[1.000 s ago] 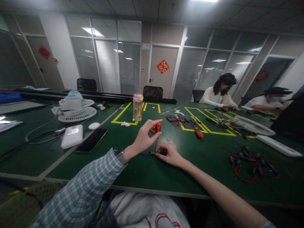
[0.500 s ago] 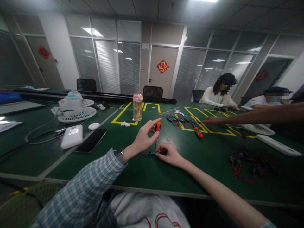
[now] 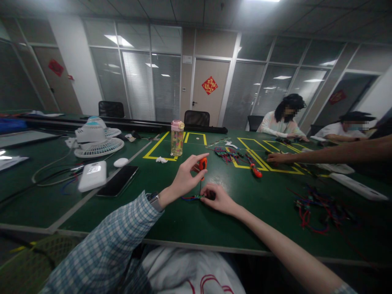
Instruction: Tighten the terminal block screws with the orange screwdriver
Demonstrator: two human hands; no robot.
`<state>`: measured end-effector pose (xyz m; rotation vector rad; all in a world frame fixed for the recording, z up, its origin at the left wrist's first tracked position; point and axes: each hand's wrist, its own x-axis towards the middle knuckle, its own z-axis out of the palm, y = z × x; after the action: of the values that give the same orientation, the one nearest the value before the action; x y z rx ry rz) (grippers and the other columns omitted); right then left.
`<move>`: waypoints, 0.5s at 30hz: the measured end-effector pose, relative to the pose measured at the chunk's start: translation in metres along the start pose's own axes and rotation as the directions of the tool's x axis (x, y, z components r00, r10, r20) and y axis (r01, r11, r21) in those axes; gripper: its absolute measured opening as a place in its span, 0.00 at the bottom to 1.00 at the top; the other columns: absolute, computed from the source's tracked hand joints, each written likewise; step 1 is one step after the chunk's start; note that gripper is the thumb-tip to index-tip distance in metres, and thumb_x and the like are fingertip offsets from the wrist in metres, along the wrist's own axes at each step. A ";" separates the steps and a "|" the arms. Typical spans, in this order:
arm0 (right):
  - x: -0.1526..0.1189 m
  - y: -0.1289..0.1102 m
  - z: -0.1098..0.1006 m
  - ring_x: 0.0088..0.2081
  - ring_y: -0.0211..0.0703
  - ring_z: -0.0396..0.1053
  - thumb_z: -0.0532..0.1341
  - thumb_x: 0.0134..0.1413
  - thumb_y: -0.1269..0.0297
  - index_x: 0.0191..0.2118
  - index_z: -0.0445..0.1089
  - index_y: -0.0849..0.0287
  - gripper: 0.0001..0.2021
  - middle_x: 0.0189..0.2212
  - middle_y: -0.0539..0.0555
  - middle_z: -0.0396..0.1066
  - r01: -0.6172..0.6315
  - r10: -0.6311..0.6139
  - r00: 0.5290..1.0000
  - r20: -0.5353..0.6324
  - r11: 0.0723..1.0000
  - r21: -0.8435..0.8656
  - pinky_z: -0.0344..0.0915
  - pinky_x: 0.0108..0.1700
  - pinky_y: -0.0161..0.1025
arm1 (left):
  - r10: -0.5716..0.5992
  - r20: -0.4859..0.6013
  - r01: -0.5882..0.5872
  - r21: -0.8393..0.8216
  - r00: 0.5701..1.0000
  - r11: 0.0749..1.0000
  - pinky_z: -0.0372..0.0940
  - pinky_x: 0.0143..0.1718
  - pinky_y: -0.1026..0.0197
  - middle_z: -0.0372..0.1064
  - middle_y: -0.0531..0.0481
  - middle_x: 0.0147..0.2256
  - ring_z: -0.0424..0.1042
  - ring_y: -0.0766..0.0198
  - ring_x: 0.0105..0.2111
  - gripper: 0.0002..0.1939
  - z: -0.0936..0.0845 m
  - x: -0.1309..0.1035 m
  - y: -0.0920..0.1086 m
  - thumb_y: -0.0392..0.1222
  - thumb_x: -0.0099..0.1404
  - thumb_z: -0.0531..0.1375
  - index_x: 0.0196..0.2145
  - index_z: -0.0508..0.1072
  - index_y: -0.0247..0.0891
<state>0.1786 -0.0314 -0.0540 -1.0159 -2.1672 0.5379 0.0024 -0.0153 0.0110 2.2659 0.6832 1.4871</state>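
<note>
My left hand (image 3: 187, 174) is closed round the orange and black handle of a screwdriver (image 3: 203, 163), which stands upright with its shaft pointing down. The screwdriver's tip meets a small green circuit board (image 3: 198, 197) lying on the green table (image 3: 171, 222). Red and blue wires (image 3: 187, 199) run out from the board's left side. My right hand (image 3: 218, 197) rests low on the table, its thumb and fingers pinched on the board's right end. Those fingers cover part of the board.
Wired boards lie in a far bundle (image 3: 228, 155) and a right-hand pile (image 3: 318, 208). A red screwdriver (image 3: 256, 171) and a bottle (image 3: 177, 139) stand beyond my hands. Left are a phone (image 3: 118, 181), a power bank (image 3: 92, 176) and a fan (image 3: 99, 139). A co-worker's hand (image 3: 277, 158) reaches in from the right.
The orange handle has turned slightly in my left hand, while my right hand stays on the board. The co-worker's hand at right has shifted a little to the right.
</note>
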 end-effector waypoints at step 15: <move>-0.001 0.004 0.001 0.26 0.35 0.61 0.62 0.46 0.72 0.31 0.69 0.60 0.04 0.25 0.47 0.63 0.007 -0.007 1.000 -0.005 1.000 -0.005 0.58 0.29 0.32 | -0.003 -0.025 0.002 -0.002 1.000 1.000 0.70 0.35 0.64 0.63 0.50 0.41 0.69 0.68 0.35 0.23 0.000 0.000 -0.002 0.35 0.60 0.62 0.53 0.65 0.44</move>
<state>0.1803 -0.0293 -0.0575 -1.0110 -2.1678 0.5260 0.0017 -0.0138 0.0096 2.2479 0.6914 1.5169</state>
